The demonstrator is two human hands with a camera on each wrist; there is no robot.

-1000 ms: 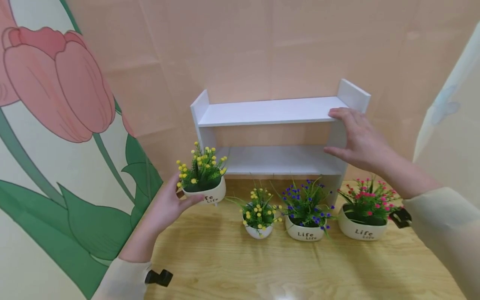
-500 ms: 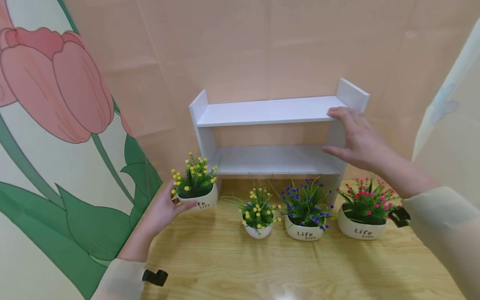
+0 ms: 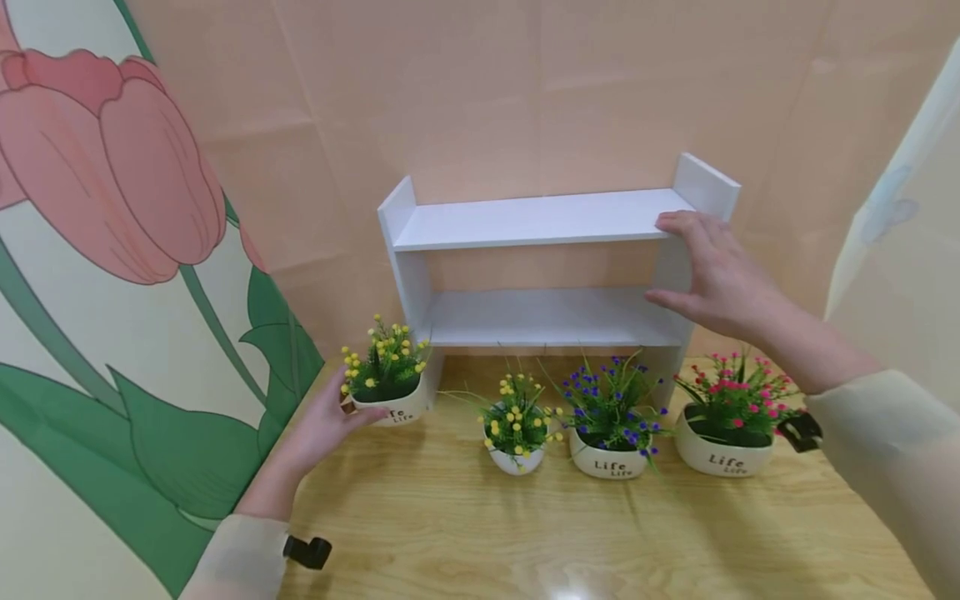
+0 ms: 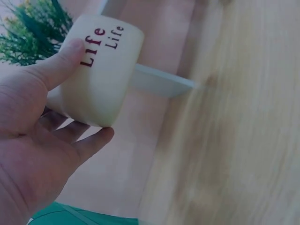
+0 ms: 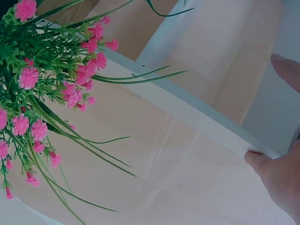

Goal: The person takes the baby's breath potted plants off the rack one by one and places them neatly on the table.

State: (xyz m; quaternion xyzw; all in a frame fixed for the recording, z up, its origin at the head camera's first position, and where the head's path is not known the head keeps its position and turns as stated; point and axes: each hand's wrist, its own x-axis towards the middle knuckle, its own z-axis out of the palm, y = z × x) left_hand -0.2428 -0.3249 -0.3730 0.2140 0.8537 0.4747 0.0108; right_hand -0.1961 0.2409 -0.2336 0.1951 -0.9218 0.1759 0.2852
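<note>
My left hand point(image 3: 321, 423) holds a cream oval flowerpot point(image 3: 401, 410) of yellow artificial flowers by its left end, thumb on the front near the "Life" lettering. In the left wrist view this flowerpot point(image 4: 103, 70) looks lifted off the table, fingers under its end. It is in front of the left leg of a white two-tier shelf point(image 3: 540, 221). My right hand point(image 3: 723, 271) grips the shelf's right side; in the right wrist view digits lie on both sides of the side panel point(image 5: 187, 110). Part of that hand is cut off there.
Along the wooden table point(image 3: 480, 533) stand a small white pot of yellow flowers point(image 3: 517, 458), a pot of blue flowers point(image 3: 611, 462) and a pot of pink flowers point(image 3: 723, 454). A peach backdrop point(image 3: 480, 100) hangs behind; a tulip-printed panel point(image 3: 142, 183) is at left.
The left hand has brought the yellow-flowered pot down and a little to the left, away from the lower shelf's front. The right hand stays on the shelf.
</note>
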